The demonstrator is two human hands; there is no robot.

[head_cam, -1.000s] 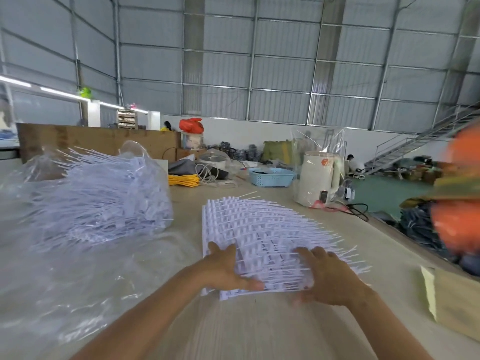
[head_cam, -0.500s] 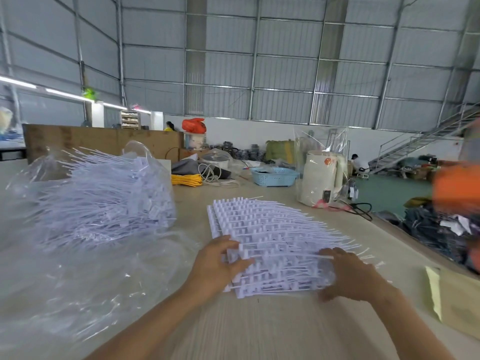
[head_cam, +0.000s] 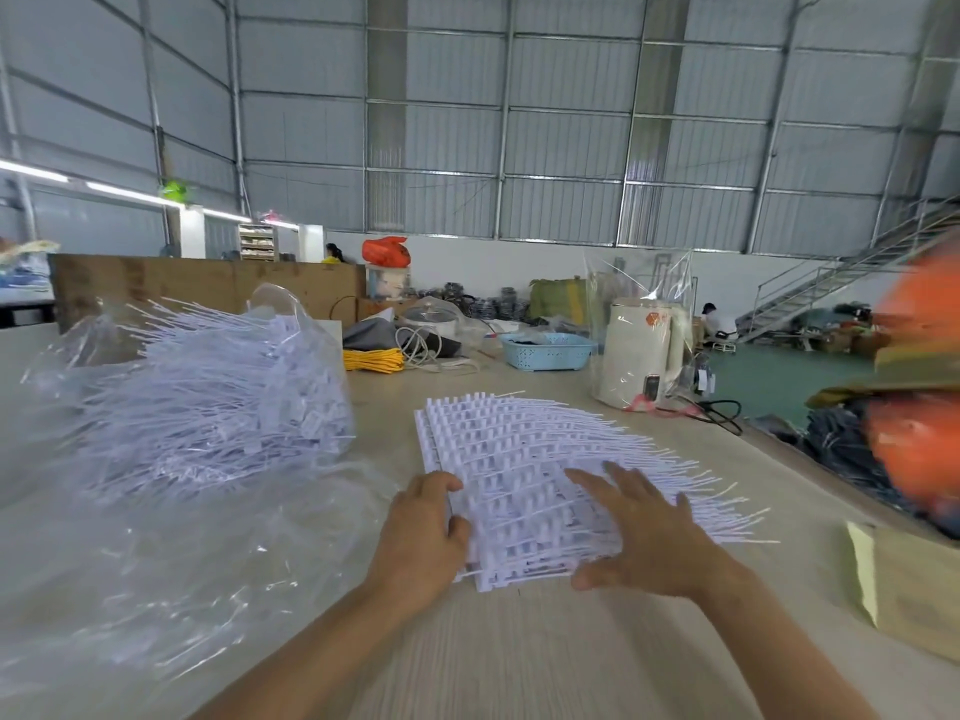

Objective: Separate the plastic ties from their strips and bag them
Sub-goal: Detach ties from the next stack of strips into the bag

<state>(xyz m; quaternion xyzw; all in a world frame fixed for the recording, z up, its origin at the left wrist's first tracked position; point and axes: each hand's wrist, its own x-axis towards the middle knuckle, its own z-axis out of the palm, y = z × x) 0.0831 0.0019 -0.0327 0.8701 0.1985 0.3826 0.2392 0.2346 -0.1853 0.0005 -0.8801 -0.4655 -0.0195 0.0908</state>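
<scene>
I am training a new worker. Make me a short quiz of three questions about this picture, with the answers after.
1. True or false: the right hand lies flat with straight fingers on the stack of tie strips.
2. Which hand grips the stack's left edge?
3. The loose ties lie: A) in the blue basket B) in the clear plastic bag

Key: 1 true; 2 the left hand; 3 B.

Both forearms reach forward over the table. The left hand has curled fingers and its thumb tucked at its right side. The right hand lies flat, fingers spread and straight.
</scene>
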